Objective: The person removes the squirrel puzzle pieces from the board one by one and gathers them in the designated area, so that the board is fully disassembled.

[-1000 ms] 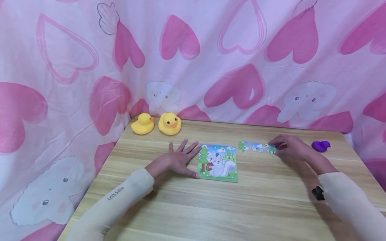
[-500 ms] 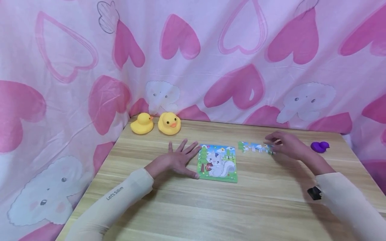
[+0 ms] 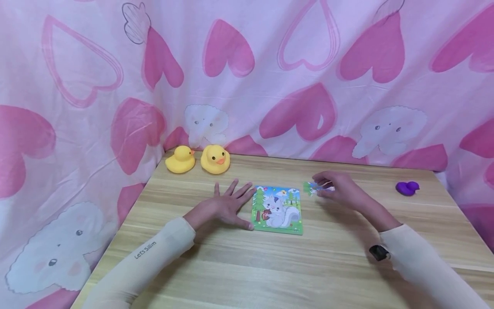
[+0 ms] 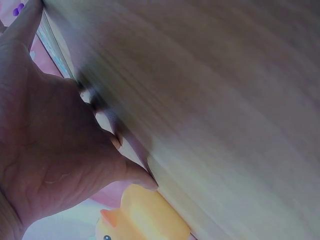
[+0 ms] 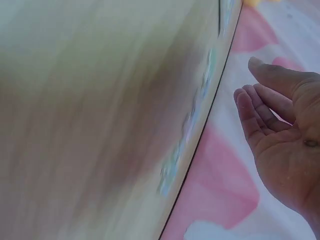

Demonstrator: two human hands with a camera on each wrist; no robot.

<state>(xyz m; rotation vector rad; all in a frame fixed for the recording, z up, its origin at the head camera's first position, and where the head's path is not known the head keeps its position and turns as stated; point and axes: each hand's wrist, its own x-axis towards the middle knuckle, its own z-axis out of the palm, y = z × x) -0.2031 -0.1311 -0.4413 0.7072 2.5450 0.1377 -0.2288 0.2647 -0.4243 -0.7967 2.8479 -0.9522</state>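
A square puzzle point(image 3: 277, 210) with a squirrel picture lies on the wooden table. My left hand point(image 3: 229, 208) rests beside it with fingers spread, the fingertips and thumb right at its left edge. To the puzzle's right is a short row of jigsaw pieces point(image 3: 309, 188), partly hidden by my right hand point(image 3: 343, 189). The right wrist view shows that hand point(image 5: 280, 120) raised over the row, thumb and bent fingers apart, nothing between them. In that view the pieces point(image 5: 187, 127) lie in a line along the tabletop.
Two yellow rubber ducks point(image 3: 215, 159) stand at the back left of the table point(image 3: 247, 270). A small purple duck point(image 3: 407, 188) sits toward the right edge. Pink heart-patterned fabric point(image 3: 247, 98) hangs behind and at the left side.
My right hand has let go of the row's right end and moved left over the pieces, covering more of them. My left hand has stayed at the puzzle's edge.
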